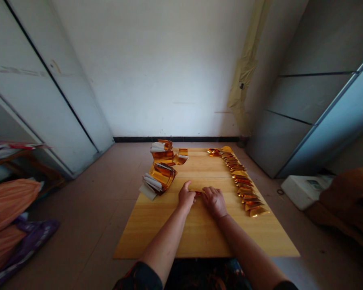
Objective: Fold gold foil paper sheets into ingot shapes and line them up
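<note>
Between my two hands, low over the wooden board, is a small piece of gold foil paper point(199, 193), mostly covered by my fingers. My left hand point(186, 196) grips its left end, thumb pointing up and away. On its right end my right hand point(213, 200) is closed, with the fingers bent over it. Left of my hands lie curled stacks of gold foil sheets with pale backs point(162, 176). To the right runs a long row of folded gold foil pieces point(243, 185), tightly lined up along the board's edge.
The wooden board point(157, 237) has more foil sheets point(166, 155) at its far left. A white wall point(169, 72) stands beyond it. Grey cabinets flank both sides, a white box point(304, 189) sits on the right, and orange and purple bags point(12, 209) are on the left.
</note>
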Motion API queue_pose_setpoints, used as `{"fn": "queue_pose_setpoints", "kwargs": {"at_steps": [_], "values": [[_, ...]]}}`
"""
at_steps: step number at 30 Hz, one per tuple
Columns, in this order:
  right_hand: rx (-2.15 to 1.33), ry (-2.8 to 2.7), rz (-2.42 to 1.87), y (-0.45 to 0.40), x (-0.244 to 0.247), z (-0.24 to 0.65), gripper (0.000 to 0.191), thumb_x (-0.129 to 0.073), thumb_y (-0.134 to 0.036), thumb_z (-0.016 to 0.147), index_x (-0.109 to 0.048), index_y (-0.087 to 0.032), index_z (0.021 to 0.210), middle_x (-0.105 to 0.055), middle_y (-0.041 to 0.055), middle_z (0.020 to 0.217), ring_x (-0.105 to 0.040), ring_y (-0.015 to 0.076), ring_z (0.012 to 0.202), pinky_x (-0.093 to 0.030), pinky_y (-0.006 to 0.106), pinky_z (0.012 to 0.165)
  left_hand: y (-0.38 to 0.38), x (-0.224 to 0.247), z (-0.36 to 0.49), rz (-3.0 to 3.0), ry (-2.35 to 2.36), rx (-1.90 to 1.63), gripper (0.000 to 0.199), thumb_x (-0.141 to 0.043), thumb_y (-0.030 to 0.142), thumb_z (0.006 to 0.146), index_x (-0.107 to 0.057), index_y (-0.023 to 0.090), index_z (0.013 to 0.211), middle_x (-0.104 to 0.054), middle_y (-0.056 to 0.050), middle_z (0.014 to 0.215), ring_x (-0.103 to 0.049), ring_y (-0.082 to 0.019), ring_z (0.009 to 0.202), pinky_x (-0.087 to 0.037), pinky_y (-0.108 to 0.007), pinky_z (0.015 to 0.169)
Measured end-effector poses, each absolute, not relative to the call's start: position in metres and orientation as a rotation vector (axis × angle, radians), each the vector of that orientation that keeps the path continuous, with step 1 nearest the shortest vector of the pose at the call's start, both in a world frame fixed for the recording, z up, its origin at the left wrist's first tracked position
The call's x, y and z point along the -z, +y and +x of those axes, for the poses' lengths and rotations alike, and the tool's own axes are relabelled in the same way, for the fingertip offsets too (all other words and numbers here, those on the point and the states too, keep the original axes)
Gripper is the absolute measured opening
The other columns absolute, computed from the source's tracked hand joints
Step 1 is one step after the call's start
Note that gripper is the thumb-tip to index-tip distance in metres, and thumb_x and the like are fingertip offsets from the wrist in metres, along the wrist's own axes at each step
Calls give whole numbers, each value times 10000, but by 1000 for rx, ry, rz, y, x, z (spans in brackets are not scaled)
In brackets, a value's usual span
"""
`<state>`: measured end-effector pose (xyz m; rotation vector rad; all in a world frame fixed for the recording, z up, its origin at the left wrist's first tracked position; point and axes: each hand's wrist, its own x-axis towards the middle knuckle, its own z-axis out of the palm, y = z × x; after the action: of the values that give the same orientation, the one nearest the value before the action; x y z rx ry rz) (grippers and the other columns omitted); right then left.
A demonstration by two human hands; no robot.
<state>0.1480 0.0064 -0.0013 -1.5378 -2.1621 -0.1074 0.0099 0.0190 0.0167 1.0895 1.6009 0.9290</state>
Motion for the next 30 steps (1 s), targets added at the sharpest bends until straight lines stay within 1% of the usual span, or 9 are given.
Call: {"fn": "queue_pose_setpoints", "kwargs": {"at_steps": [4, 9, 13, 15, 18, 22, 24, 26, 30], "values": [[76, -2163, -1578, 9, 6, 145, 211, -430, -175, 912, -595, -192, 782, -624, 38, 741, -552, 144, 714, -294, 254, 695, 17, -16, 10, 1128, 1530, -933, 641, -442, 66, 680, -438, 221, 1301, -556, 46, 669, -447, -33, 397, -326, -130, 381], [-46, -2022, -1731, 14, 10, 143, 207, -394, -164, 923, -578, -184, 829, -640, 34, 777, -568, 128, 681, -310, 240, 645, 19, -6, 5, 1268, 1437, -998, 646, -465, 37, 645, -509, 233, 1258, -580, 47, 708, -436, -29, 434, -367, -126, 421], [-84, -1990, -1778, 15, 9, 141, 219, -371, -168, 924, -560, -191, 814, -626, 34, 752, -555, 128, 634, -307, 249, 606, 20, -5, 1, 1324, 1385, -962, 512, -457, 44, 656, -621, 176, 1122, -669, -9, 852, -487, -40, 478, -395, -137, 439], [-77, -2002, -1760, 15, 9, 141, 204, -382, -177, 920, -554, -191, 812, -619, 38, 743, -544, 132, 617, -308, 259, 599, 20, -7, 1, 1314, 1405, -933, 479, -455, 41, 658, -642, 152, 1085, -687, -27, 880, -502, -46, 480, -396, -143, 433], [-52, -2013, -1735, 15, 9, 142, 195, -390, -175, 915, -544, -199, 799, -614, 30, 734, -527, 131, 602, -317, 263, 594, 21, -9, 2, 1339, 1468, -912, 477, -465, 33, 662, -648, 154, 1085, -700, -33, 882, -513, -53, 477, -397, -149, 432], [50, -2005, -1721, 16, 12, 142, 207, -391, -171, 913, -548, -202, 782, -620, 9, 723, -524, 123, 595, -324, 255, 595, 25, -5, 4, 1387, 1507, -959, 469, -500, 32, 669, -651, 162, 1094, -686, -62, 1046, -582, -78, 598, -452, -162, 521], [95, -2007, -1726, 16, 12, 141, 203, -406, -169, 910, -563, -194, 783, -627, 10, 726, -527, 120, 591, -320, 254, 599, 26, -2, 3, 1399, 1514, -970, 473, -518, 36, 665, -646, 159, 1104, -674, -69, 1084, -596, -89, 651, -465, -166, 560], [112, -2028, -1726, 16, 9, 141, 194, -428, -178, 908, -580, -187, 787, -636, 13, 728, -532, 119, 592, -309, 254, 604, 28, -1, 3, 1389, 1527, -951, 481, -530, 49, 666, -635, 158, 1122, -682, -64, 1044, -594, -91, 648, -462, -167, 559], [142, -2072, -1713, 16, 0, 141, 203, -448, -197, 903, -600, -185, 769, -644, 17, 723, -536, 122, 606, -283, 256, 620, 28, -3, 2, 1354, 1541, -927, 532, -561, 86, 673, -580, 161, 1200, -691, -39, 881, -572, -81, 580, -430, -154, 511]]}}
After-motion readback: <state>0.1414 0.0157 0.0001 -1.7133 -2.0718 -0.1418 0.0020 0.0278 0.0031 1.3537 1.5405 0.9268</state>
